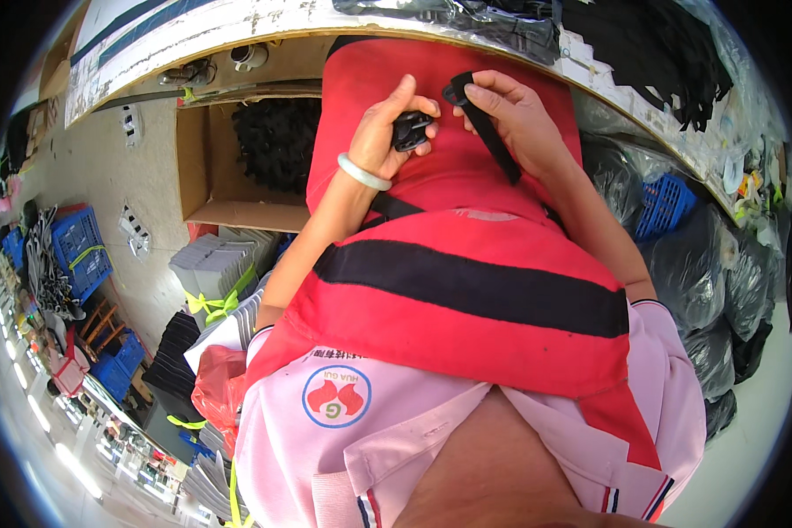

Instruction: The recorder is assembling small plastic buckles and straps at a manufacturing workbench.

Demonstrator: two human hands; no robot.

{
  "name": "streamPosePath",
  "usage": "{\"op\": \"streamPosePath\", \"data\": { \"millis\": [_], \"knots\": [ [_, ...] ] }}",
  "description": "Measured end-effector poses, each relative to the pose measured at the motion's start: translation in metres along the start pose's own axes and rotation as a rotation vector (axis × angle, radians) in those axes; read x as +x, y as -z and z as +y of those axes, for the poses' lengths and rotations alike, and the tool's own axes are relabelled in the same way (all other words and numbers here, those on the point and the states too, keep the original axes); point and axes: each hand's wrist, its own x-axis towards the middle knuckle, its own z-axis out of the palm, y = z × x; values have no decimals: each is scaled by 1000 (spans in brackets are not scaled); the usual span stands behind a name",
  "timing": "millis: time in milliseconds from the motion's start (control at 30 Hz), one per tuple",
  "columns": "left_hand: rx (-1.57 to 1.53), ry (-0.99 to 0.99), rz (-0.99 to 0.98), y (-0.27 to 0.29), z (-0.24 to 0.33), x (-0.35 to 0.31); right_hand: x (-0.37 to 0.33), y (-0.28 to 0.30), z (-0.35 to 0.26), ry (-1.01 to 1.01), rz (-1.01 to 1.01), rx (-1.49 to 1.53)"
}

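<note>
While both hands are up near top ctr of frame, the black strap point(493, 136) is in the right hand point(526, 119), slightly right of ctr. R thumb + fingers pinch it near its upper end, which looks folded over; a small dark piece sits at that end, detail too small to ID. Rest of strap hangs diag toward lower right, free end over the red apron point(431, 229).

Left hand point(380, 132), just left of strap: fingers curled round small black plastic parts point(410, 130), thumb raised and off them. Exact part type/qty unclear, fingers cover some. Hands apart, gap btwn them small. Pale bangle point(363, 172) on L wrist.

Apron fills ctr, w/ wide black band point(471, 283) across it; pink shirt point(277, 422) below, lower ctr.

Left of apron, upper left-ctr: cardboard box point(192, 167) w/ black pieces point(280, 145) inside, heaped. Below it, grey stacked sheets point(209, 268) tied w/ lime ties point(220, 305), then red plastic bag point(220, 383). Far left: blue crate point(81, 255).

Top edge: white worktable point(268, 19), worn surface, w/ loose black strips point(673, 53) piled at upper right. White mug point(248, 58) under its edge, upper left. Right side: clear plastic bags point(691, 273) w/ dark contents, 2nd blue crate point(664, 208) among them.
</note>
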Motion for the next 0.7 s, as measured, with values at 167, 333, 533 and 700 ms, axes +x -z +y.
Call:
{"op": "streamPosePath", "data": {
  "millis": [167,333,533,700],
  "knots": [
    [-21,62,26,-2,-11,3,4,0,15,135,4,-137],
    [129,-60,170,-14,-10,4,4,5,20,510,93,-623],
    [141,-143,126,-32,-1,-1,-12,-18,-18,631,-1,-371],
    [57,-140,115,-27,-10,4,4,-4,12,585,18,-382]
  ]
}}
